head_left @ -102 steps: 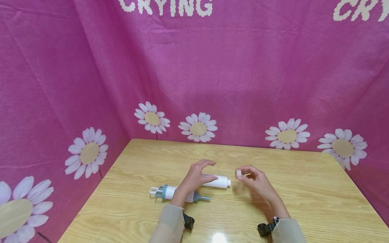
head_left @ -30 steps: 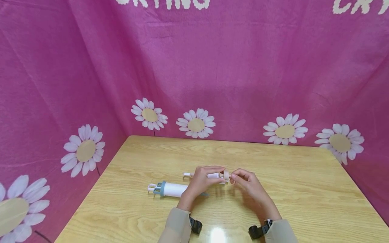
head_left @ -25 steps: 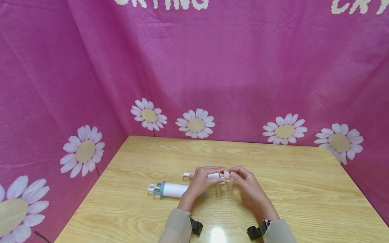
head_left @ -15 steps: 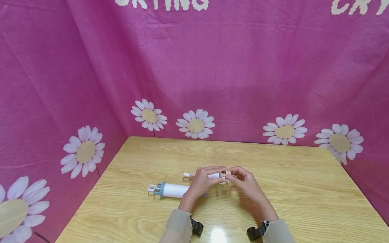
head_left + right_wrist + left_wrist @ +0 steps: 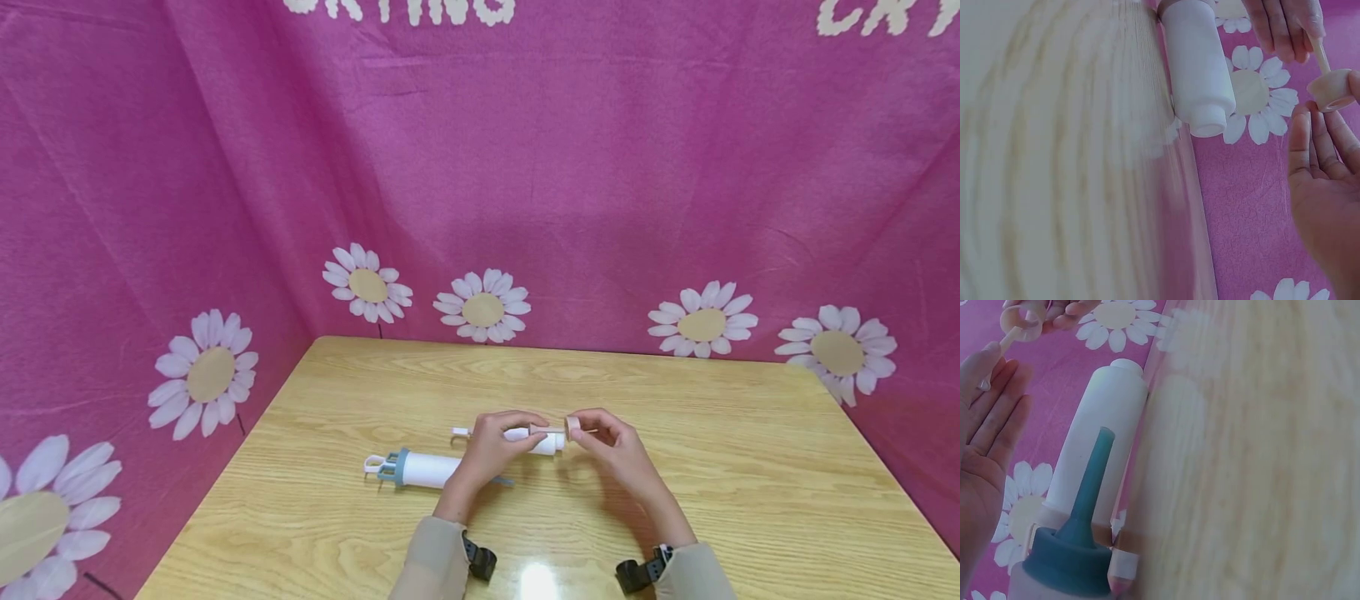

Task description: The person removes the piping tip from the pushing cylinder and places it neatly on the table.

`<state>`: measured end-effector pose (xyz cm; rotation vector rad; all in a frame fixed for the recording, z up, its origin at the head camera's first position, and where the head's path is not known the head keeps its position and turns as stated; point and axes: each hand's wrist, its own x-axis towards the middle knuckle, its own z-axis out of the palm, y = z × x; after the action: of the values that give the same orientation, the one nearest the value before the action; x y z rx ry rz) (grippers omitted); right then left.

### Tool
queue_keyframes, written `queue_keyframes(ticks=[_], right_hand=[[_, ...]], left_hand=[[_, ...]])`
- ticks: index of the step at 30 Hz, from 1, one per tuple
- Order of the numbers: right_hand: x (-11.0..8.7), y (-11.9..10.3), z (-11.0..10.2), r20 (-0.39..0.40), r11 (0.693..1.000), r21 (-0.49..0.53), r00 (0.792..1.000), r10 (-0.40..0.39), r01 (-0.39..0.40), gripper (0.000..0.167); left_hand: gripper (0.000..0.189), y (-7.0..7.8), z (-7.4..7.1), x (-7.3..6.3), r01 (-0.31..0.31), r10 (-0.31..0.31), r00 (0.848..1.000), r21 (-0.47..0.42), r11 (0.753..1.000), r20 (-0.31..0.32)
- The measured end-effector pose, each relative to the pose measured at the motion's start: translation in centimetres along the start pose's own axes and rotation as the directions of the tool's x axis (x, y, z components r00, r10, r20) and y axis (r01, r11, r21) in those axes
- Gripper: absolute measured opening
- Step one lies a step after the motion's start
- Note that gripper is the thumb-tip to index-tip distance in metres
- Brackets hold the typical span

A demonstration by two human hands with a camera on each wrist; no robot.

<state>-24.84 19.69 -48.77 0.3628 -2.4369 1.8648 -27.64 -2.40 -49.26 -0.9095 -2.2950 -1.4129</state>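
My left hand (image 5: 491, 450) pinches a thin cream stem (image 5: 1320, 55) that flares toward a pale wider end (image 5: 985, 382). The stem points right and reaches the opening of a short cream ring (image 5: 572, 428). Thumb and fingers of my right hand (image 5: 622, 448) hold that ring by its edge. Just beyond and below the hands, a white cylinder (image 5: 1100, 419) with a narrow neck lies on the table. Nearer me is a syringe-like tool with a white barrel (image 5: 429, 469) and a teal nozzle (image 5: 1091, 487); my left forearm partly covers it in the head view.
A small white handle end (image 5: 460, 431) sticks out left of my left hand, behind the syringe-like tool. The wooden table (image 5: 750, 467) ends at a pink cloth (image 5: 600, 208) printed with daisies, at the back and left.
Earlier my left hand held nothing; now it pinches the stem. In the last half second my hands have drawn apart, the ring shifting right along the stem and the wider end left.
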Motion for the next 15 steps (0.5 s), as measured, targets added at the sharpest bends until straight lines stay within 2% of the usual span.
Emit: queue_keyframes(ticks=[6,15], right_hand=[[-0.1,0.4,-0.5,-0.020,1.000,-0.016,1.000,-0.011,0.011,0.031],[-0.4,0.7,-1.5,-0.027,1.000,-0.021,0.999,0.019,-0.020,0.034]], left_hand=[[0.013,0.0,-0.1,0.0,0.025,-0.025,1.000,-0.024,0.999,-0.008],[0.014,-0.2,0.3,0.0,0.068,-0.069,0.998,-0.026,0.997,-0.015]])
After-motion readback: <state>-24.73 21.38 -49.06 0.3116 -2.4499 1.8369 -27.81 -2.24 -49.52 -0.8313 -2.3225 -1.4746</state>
